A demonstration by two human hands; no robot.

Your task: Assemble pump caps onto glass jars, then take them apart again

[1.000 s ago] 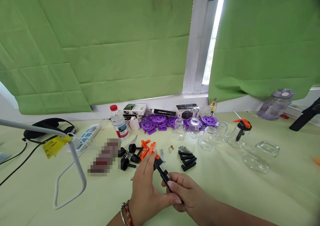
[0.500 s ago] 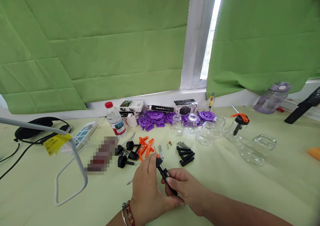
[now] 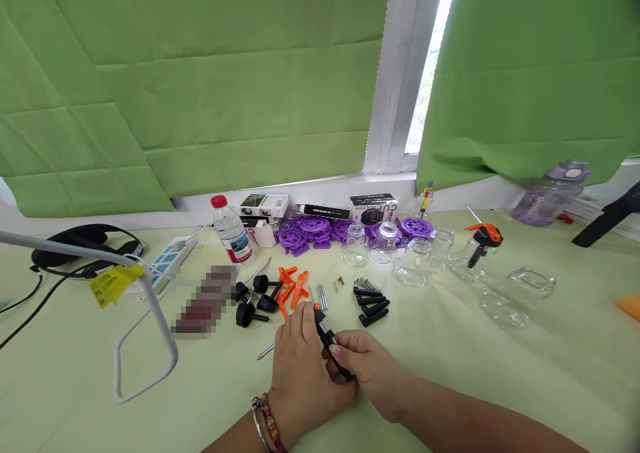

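Both my hands are at the front middle of the table, closed on one black assembly [image 3: 327,336] with a metal rod and a bit of orange at its top end. My left hand [image 3: 303,366] wraps its upper part from the left, with bracelets at the wrist. From the right, my right hand [image 3: 370,366] pinches the lower part between thumb and fingers. Just beyond them lie orange parts [image 3: 299,289], black knobbed parts [image 3: 245,314], metal pins [image 3: 323,297], springs [image 3: 367,284] and several black handle pieces [image 3: 373,313].
Glass jars [image 3: 410,273] stand right of centre, one with an orange and black top [image 3: 485,235]. Purple discs [image 3: 313,226], boxes [image 3: 373,209] and a water bottle [image 3: 234,236] line the back. A grey metal frame [image 3: 163,333] stands at left.
My left hand has shifted slightly right, its thumb now tucked closer to the black assembly. The whole view has moved a little. My right hand keeps its pinch.
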